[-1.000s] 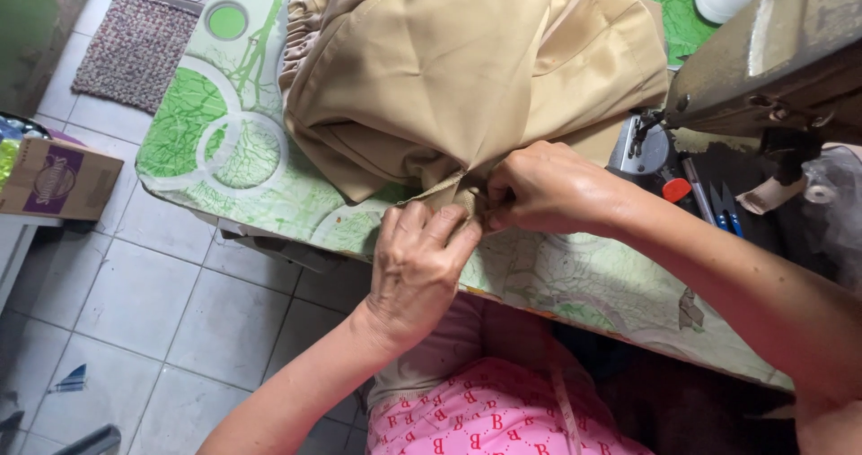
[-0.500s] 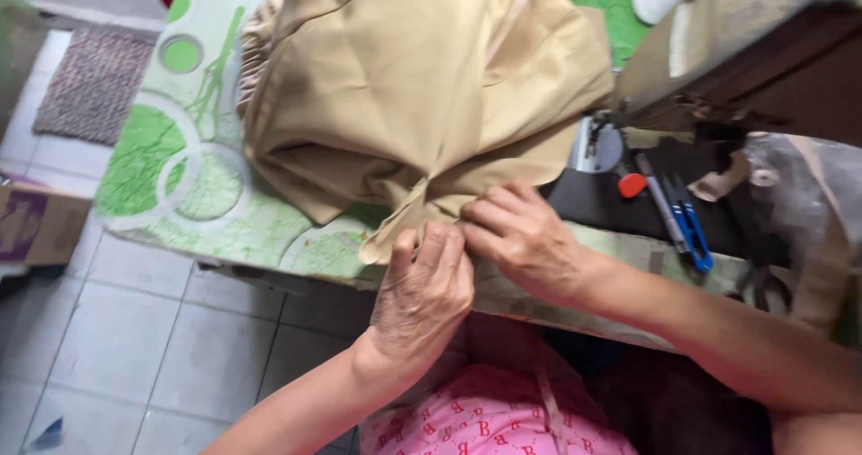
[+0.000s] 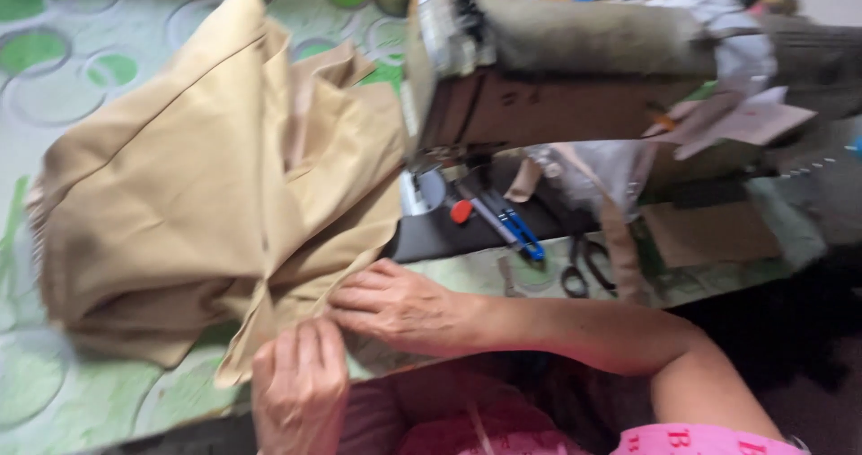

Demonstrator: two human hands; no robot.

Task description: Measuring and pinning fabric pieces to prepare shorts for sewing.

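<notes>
A bundle of tan fabric (image 3: 197, 194) lies heaped on the green-patterned table (image 3: 54, 69), left of a sewing machine (image 3: 575, 69). My left hand (image 3: 301, 388) pinches the fabric's near edge from below. My right hand (image 3: 400, 307) rests on the same edge just to the right, fingers pressing the cloth against the table. Both hands meet at a narrow folded strip of the fabric near the table's front edge.
On the machine's dark bed lie blue-handled snips (image 3: 516, 226) and a red knob (image 3: 461, 211). Black scissors (image 3: 584, 271) sit on the table in front. Paper scraps and cloth (image 3: 736, 118) hang off the machine at the right. Pink clothing (image 3: 700, 439) shows at the bottom.
The view has swung right and moved closer, so the sewing machine now fills the upper right. Both hands stay together on the fabric's near edge.
</notes>
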